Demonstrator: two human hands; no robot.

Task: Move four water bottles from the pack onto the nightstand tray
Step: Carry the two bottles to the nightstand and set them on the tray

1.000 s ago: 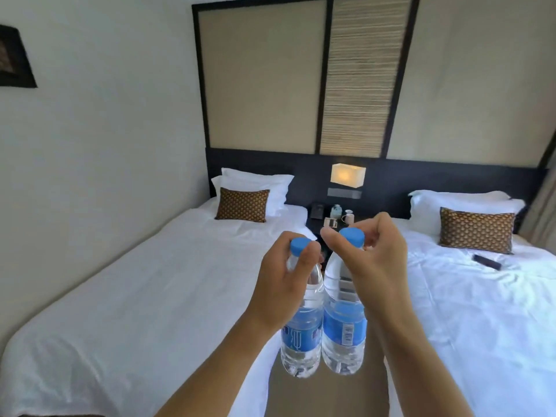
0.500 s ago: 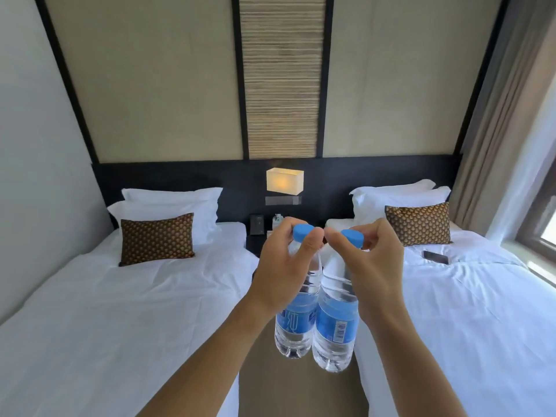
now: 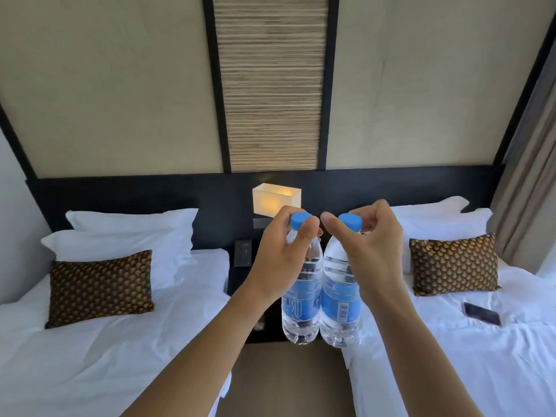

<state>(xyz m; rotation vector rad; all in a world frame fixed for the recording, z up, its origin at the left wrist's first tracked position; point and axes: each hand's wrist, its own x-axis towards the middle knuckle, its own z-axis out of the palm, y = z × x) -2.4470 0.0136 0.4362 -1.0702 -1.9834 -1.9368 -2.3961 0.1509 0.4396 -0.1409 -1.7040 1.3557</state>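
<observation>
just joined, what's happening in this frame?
A person is carrying two water bottles, one per hand, each pinched near its blue cap. The left hand holds the left bottle and the right hand holds the right bottle; the bottles hang upright, side by side, in the aisle between two beds. The dark nightstand sits just ahead under the lit wall lamp. Neither bottle is set down yet, and the tray is hidden behind hands and bottles.
</observation>
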